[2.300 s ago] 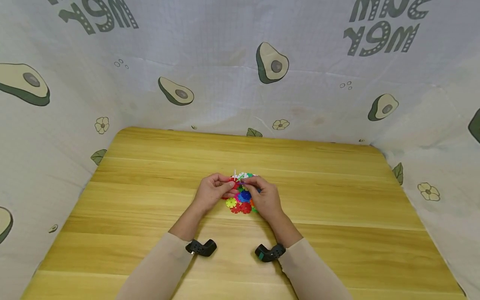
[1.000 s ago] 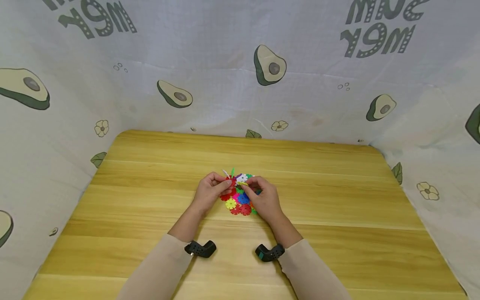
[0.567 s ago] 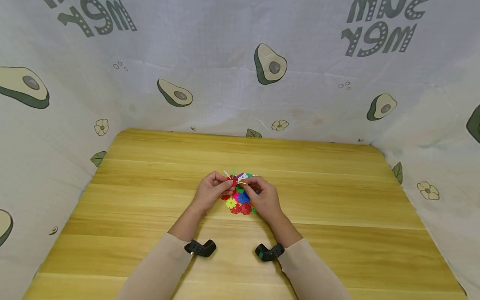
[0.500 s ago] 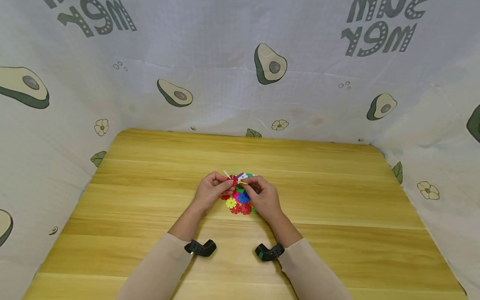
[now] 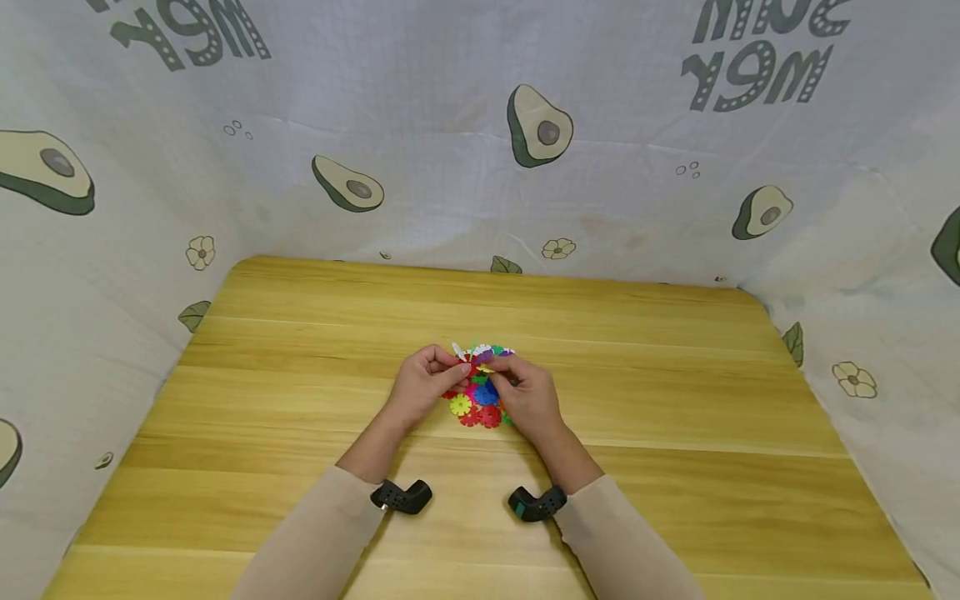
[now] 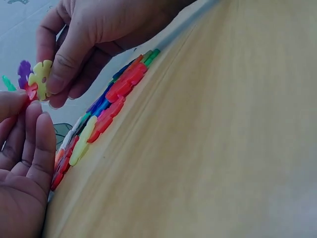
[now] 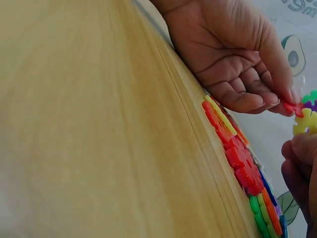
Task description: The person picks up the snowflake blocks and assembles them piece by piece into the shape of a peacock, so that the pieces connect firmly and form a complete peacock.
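Note:
Between thumb and fingers my left hand [image 5: 422, 382] pinches a red snowflake disc [image 6: 31, 91]. Purple [image 6: 24, 73], green [image 6: 8, 83] and white [image 5: 460, 352] discs stick out around its edge. My right hand [image 5: 531, 396] pinches a yellow snowflake disc [image 6: 41, 78], whose edge meets the red one. Fingertips hide part of that joint, so how deep the slots sit I cannot tell. Both hands are above a heap of loose discs on the table, including a blue disc [image 5: 485, 393], another yellow disc [image 5: 461, 405] and a red disc [image 5: 490, 416].
The wooden table [image 5: 645, 467] stretches out around the heap. A pale cloth [image 5: 442, 100] printed with avocados hangs behind it and at both sides. Each wrist carries a black camera band, one on the left wrist [image 5: 402, 497] and one on the right [image 5: 537, 504].
Earlier my right hand was at a purple disc by the red one; then a yellow disc appeared in its fingers. Since half a second ago the joined discs have turned slightly, while both hands stay close together.

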`<state>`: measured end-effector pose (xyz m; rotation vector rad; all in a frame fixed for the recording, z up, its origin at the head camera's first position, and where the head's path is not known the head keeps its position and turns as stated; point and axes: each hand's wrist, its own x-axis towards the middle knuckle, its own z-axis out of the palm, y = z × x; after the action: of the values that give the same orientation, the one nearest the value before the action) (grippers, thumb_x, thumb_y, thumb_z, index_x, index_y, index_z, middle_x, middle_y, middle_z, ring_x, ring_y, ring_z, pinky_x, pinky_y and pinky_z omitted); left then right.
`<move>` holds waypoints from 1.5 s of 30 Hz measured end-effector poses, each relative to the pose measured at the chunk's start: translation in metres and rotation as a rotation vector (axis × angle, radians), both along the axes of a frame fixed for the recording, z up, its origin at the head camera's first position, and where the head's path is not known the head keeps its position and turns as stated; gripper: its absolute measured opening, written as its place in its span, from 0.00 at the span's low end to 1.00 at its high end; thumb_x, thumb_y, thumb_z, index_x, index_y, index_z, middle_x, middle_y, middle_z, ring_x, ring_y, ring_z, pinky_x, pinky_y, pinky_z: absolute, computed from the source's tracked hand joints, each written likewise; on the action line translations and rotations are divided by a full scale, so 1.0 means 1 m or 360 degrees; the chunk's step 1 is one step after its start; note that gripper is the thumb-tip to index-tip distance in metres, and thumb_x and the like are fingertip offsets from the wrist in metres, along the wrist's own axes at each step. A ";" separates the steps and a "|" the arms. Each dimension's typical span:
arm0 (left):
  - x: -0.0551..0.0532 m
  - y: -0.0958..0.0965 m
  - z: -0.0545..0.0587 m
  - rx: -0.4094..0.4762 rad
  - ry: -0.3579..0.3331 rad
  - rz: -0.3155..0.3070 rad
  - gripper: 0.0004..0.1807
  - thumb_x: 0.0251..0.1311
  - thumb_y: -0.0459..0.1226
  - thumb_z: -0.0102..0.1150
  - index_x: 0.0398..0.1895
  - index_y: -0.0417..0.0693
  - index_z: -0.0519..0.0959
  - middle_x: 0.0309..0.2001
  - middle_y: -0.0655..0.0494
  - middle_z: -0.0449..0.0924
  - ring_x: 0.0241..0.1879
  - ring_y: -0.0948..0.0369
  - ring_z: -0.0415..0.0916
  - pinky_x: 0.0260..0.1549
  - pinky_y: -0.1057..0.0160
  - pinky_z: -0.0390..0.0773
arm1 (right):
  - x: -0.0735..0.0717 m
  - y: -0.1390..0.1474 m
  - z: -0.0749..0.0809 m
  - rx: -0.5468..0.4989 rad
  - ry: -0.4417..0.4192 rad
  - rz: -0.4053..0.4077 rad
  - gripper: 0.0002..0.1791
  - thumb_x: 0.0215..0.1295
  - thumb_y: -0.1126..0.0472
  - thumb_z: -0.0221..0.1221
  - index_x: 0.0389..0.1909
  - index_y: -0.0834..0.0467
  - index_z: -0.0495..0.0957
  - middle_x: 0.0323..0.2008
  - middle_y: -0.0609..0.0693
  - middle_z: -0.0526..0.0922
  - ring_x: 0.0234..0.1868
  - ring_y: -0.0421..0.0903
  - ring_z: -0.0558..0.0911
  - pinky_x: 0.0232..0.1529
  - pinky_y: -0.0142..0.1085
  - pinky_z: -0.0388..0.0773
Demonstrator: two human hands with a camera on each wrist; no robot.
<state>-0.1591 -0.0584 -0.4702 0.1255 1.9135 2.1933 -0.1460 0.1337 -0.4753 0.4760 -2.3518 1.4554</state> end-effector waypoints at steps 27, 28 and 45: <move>-0.002 0.001 -0.001 0.0312 -0.0080 0.0158 0.17 0.65 0.22 0.60 0.49 0.39 0.65 0.30 0.59 0.85 0.30 0.64 0.88 0.36 0.66 0.89 | -0.014 0.017 0.001 0.0394 -0.0492 -0.0586 0.19 0.67 0.52 0.68 0.53 0.60 0.84 0.52 0.61 0.82 0.54 0.58 0.75 0.55 0.50 0.76; -0.002 0.001 -0.001 0.0309 -0.0073 0.0161 0.20 0.65 0.22 0.60 0.55 0.39 0.64 0.30 0.59 0.85 0.29 0.63 0.88 0.35 0.66 0.89 | -0.014 0.017 0.001 0.0460 -0.0516 -0.0580 0.21 0.67 0.50 0.67 0.53 0.60 0.84 0.52 0.61 0.81 0.55 0.59 0.74 0.56 0.50 0.75; -0.004 0.000 -0.005 0.0270 -0.0029 0.0111 0.29 0.68 0.24 0.58 0.71 0.38 0.68 0.33 0.59 0.83 0.33 0.64 0.88 0.38 0.67 0.89 | -0.009 0.009 0.003 0.0136 -0.0460 -0.0399 0.11 0.67 0.57 0.68 0.45 0.58 0.83 0.38 0.53 0.88 0.38 0.48 0.84 0.41 0.33 0.82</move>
<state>-0.1629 -0.0582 -0.4757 0.0675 1.7454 2.3919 -0.1548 0.1431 -0.4726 -0.0155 -2.5897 1.3872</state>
